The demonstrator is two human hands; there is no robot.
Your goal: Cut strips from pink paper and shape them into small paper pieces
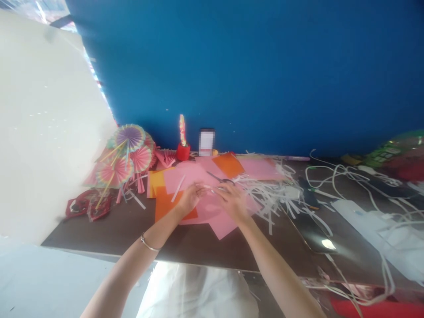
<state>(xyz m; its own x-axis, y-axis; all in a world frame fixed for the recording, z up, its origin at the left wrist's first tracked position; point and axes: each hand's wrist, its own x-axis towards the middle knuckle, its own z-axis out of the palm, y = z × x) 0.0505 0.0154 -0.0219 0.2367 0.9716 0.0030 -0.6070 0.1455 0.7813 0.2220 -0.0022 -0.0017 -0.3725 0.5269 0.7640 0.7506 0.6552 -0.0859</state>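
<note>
My left hand [192,198] and my right hand [232,202] meet above the pink paper sheets [213,211], fingertips curled in and nearly touching. Between them runs something small, thin and pale, too blurred to name, with the fingers of both hands pinched on it. Just beyond the right fingers lie dark-handled scissors [215,177], blades toward the upper left. Orange paper [162,207] sticks out beneath my left hand. A heap of white paper strips [265,190] lies to the right of my right hand.
Folded paper fans [127,148] stand at the left, near red plastic packets [88,205]. A red pot [183,152] with a decorated stick stands by the blue wall [248,79]. At the right are a phone [311,232], white cables [351,176] and a white sheet [371,234].
</note>
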